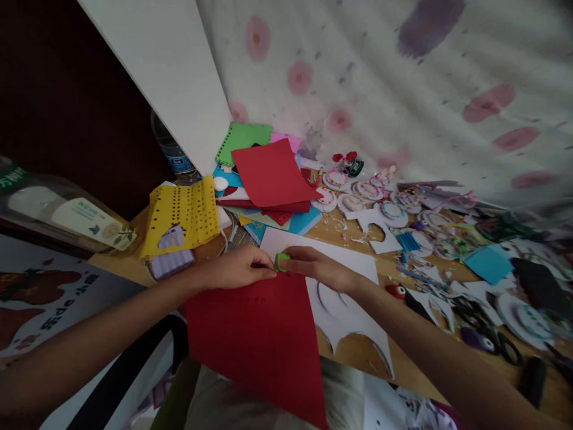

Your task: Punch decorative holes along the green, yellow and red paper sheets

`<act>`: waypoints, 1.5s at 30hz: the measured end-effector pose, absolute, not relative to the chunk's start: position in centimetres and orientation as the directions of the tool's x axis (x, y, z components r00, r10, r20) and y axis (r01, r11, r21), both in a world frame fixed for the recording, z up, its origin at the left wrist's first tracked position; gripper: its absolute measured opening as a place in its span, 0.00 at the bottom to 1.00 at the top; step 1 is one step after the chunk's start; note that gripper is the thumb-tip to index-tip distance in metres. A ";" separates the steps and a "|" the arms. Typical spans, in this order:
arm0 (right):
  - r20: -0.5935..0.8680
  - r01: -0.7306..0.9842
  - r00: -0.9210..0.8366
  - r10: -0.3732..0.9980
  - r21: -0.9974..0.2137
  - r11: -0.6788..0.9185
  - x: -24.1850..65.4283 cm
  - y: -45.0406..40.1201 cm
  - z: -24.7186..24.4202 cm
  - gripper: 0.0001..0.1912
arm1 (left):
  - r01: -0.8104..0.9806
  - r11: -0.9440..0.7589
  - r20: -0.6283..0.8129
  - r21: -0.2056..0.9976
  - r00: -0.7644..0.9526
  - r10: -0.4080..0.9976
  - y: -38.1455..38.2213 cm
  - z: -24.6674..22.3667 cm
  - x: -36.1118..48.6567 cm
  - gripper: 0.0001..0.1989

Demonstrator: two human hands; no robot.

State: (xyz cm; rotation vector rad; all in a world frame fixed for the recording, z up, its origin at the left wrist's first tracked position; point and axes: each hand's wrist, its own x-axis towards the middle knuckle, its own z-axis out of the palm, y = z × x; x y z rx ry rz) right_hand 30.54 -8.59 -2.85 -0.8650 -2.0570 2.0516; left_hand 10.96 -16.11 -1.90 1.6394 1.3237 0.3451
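A red craft sheet (259, 340) hangs from the table's near edge down over my lap. My left hand (239, 267) pinches its upper edge between thumb and fingers. A small green craft punch (282, 261) sits at that same edge, gripped by the fingers of my right hand (320, 269). A faint row of small marks runs across the red sheet below my left hand. Under my right hand lies a white sheet (353, 254) with round pieces cut out of its near side. The punch's underside is hidden.
To the left are a yellow sheet full of holes (183, 209) and a large bottle (67, 209). Another red sheet (273, 173) tops a coloured stack behind. Decorated paper discs (367, 190), scraps and black scissors (486, 328) crowd the right. A floral curtain (358, 77) hangs behind.
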 end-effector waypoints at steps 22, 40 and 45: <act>-0.402 0.333 -0.787 0.469 -0.916 -0.226 32.1 -7.7 -2.8 0.19 | 0.633 0.083 -0.377 0.770 0.347 0.859 -13.7 -1.5 12.8 0.15; -0.441 0.437 -0.787 0.433 -0.892 -0.114 32.4 -7.4 -1.9 0.20 | 0.516 0.302 -0.415 0.802 0.116 0.902 -14.0 -1.4 13.0 0.12; -0.358 0.378 -0.815 0.457 -0.925 -0.050 32.2 -7.6 -2.8 0.19 | 0.507 0.295 -0.406 0.810 0.123 0.906 -14.0 -1.5 12.9 0.12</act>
